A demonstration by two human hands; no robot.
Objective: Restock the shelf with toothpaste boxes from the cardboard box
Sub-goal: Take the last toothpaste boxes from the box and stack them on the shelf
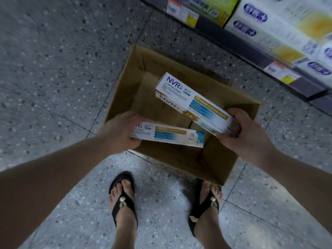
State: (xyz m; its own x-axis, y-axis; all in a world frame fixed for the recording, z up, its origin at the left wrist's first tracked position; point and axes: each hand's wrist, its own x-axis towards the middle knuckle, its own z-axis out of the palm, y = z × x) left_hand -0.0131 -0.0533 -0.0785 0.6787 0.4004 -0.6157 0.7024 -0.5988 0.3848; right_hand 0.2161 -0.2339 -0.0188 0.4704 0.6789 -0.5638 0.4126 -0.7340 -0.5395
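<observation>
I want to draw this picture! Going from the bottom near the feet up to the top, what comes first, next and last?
Black sandals with pearl ornaments → open brown cardboard box on the speckled grey floor → dark shelf edge with red and yellow price tags → white and yellow packages on the shelf.

Bare forearms; black thong sandals (pixel 124 200) with pearl-and-gold ornaments.

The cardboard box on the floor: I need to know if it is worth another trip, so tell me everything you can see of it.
The cardboard box is plain brown corrugated card, open at the top, standing on the speckled floor just ahead of the person's feet and near the shelf. Its flaps stand up. Inside, only brown card shows; no more toothpaste boxes are visible, though both hands and the two boxes they hold hide part of the bottom. Neither hand clearly touches it.
</observation>
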